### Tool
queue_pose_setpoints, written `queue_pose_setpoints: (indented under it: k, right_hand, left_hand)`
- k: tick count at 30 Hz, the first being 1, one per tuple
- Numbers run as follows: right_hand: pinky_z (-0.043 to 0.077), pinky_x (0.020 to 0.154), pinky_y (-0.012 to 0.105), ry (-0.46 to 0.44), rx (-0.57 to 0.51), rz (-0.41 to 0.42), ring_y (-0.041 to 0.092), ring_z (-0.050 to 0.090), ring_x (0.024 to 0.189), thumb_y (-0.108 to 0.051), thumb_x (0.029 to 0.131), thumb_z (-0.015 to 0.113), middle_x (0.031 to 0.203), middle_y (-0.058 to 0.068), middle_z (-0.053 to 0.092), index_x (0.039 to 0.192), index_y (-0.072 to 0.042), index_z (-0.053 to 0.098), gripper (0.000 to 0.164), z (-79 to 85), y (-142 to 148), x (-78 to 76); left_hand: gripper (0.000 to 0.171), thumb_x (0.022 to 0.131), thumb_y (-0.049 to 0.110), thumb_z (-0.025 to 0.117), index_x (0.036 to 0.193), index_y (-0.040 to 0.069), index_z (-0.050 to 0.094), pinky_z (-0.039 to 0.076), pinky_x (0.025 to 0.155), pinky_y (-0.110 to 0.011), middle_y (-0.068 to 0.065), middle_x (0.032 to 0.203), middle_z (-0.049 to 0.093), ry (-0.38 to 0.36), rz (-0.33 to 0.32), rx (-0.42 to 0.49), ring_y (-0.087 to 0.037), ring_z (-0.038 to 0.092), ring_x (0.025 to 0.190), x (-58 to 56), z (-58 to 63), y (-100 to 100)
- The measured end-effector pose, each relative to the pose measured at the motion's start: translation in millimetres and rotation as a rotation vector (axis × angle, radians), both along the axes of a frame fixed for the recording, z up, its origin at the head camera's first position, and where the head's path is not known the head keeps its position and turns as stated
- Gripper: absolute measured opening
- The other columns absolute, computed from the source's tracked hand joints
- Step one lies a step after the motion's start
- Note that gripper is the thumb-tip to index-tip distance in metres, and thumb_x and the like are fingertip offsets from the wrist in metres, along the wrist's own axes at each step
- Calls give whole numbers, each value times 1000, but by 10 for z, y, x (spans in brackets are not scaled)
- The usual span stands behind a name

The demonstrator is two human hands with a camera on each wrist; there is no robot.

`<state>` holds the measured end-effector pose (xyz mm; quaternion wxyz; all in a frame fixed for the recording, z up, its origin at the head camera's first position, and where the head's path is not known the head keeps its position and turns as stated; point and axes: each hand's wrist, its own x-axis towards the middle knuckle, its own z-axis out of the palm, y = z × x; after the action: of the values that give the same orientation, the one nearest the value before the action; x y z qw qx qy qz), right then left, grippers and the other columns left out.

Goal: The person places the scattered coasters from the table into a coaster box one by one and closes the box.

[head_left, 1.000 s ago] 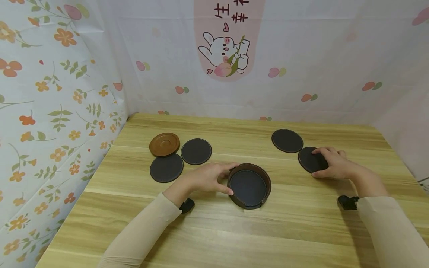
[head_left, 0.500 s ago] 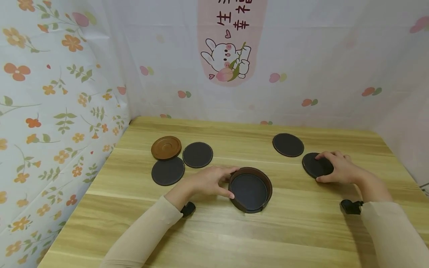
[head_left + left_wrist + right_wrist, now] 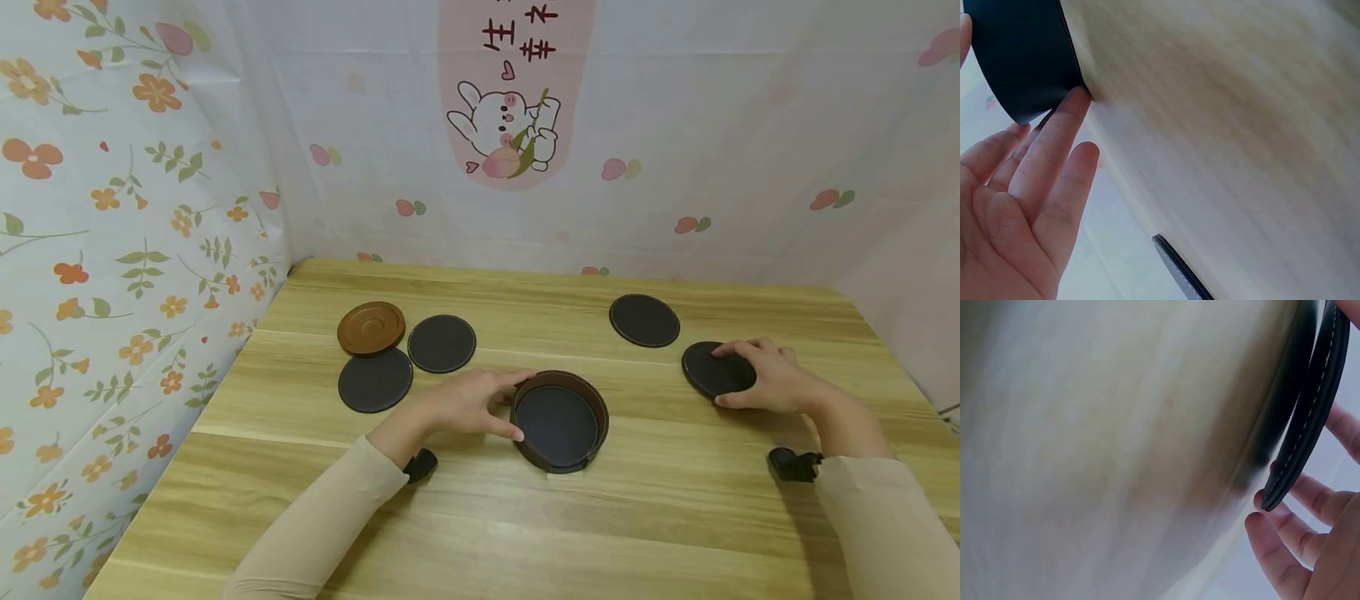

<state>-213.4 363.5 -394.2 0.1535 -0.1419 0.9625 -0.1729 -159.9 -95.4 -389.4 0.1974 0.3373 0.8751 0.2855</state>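
Note:
A round dark-brown coaster holder (image 3: 531, 454), with a notch in its front wall and a black coaster (image 3: 557, 425) lying inside, stands mid-table. My left hand (image 3: 468, 404) holds its left side, thumb in front and fingers behind; the left wrist view shows fingertips (image 3: 1075, 97) against the outer wall of the holder (image 3: 1022, 56). To the right, my right hand (image 3: 783, 379) grips a black stitched coaster (image 3: 712, 371) by its edges. In the right wrist view this coaster (image 3: 1310, 412) is tilted, its near edge raised off the table.
Another black coaster (image 3: 645, 320) lies at the back right. On the left are two black coasters, one nearer (image 3: 375, 382) and one farther (image 3: 442, 343), and a brown round ridged lid or saucer (image 3: 371, 327) overlapping the nearer one. A patterned cloth (image 3: 337, 100) hangs behind the table.
My right hand has drawn its coaster slightly right and toward me, away from the back-right coaster it sat beside. My left hand stays on the holder. The head view shifted slightly.

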Motion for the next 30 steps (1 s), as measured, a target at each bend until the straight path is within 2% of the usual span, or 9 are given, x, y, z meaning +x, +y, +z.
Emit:
queue_pose_setpoints:
  k: [9, 30]
  right_hand:
    - [35, 78, 73, 14, -12, -3, 64, 21, 117, -37, 80, 81, 142, 42, 22, 138, -3, 44, 77, 31, 0, 54]
    - [32, 80, 70, 58, -55, 1, 61, 22, 117, -35, 80, 83, 143, 40, 25, 140, -4, 44, 78, 4, -65, 159]
  left_hand:
    - [88, 85, 41, 78, 157, 18, 32, 41, 113, -36, -2, 148, 54, 12, -6, -7, -15, 59, 127, -1, -20, 1]
    - [90, 86, 39, 78, 158, 20, 28, 41, 113, -36, -1, 150, 52, -44, 11, 0, -14, 57, 130, -12, -11, -12]
